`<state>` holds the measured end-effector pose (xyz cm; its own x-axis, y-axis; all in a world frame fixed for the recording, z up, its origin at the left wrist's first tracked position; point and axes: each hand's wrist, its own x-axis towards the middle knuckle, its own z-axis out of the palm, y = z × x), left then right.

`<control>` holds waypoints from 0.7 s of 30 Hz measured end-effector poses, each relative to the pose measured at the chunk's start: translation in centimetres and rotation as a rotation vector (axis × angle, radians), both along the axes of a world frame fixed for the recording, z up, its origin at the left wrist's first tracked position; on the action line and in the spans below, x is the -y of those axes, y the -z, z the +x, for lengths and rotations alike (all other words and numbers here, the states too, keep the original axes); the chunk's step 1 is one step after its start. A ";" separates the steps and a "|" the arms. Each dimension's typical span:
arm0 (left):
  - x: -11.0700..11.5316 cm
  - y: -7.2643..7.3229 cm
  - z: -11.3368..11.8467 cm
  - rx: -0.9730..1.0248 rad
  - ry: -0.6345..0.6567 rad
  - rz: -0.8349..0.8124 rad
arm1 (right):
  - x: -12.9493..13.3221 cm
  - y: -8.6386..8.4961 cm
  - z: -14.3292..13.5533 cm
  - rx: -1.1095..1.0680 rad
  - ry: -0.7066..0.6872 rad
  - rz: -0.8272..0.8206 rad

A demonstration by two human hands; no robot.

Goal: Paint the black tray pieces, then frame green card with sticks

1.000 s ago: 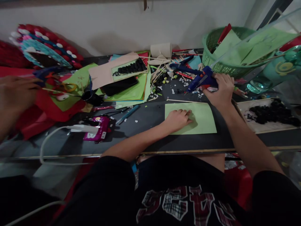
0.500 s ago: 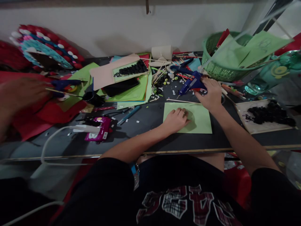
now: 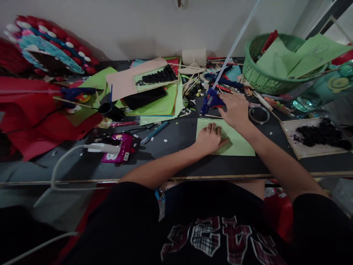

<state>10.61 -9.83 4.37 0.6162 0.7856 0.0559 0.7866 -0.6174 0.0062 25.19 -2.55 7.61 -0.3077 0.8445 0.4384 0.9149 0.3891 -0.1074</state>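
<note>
My left hand (image 3: 209,138) lies on a light green sheet of paper (image 3: 239,145) near the table's front edge. Its fingers rest on the sheet, holding nothing. Above the sheet's far edge, my right hand (image 3: 234,110) grips a blue hot glue gun (image 3: 211,100). The gun's nose points downward, and a long clear glue stick (image 3: 237,38) rises steeply out of its back. Part of the handle is hidden by my fingers. A thin wooden stick (image 3: 213,116) lies along the paper's far edge, beneath the gun.
Behind are paper scraps, a paper roll (image 3: 194,57) and a green basket (image 3: 261,77). A board with black shapes (image 3: 311,149) and a bottle (image 3: 314,90) are right. Leftward lie a purple power strip (image 3: 125,149), a blue pen (image 3: 154,132), a black cup (image 3: 110,111) and another glue gun (image 3: 72,96).
My right hand has moved slightly left and tilted the glue gun, so its stick now stands steeply upward. Another person's hand has left the view at the left. My left hand stays on the paper.
</note>
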 end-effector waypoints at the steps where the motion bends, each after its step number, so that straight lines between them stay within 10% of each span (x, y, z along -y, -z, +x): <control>1: 0.0 0.0 0.0 0.001 0.004 0.001 | 0.0 0.1 -0.1 0.002 0.003 -0.002; 21: -0.2 0.0 -0.1 0.012 0.032 0.035 | -0.3 0.0 -0.2 0.037 0.008 -0.068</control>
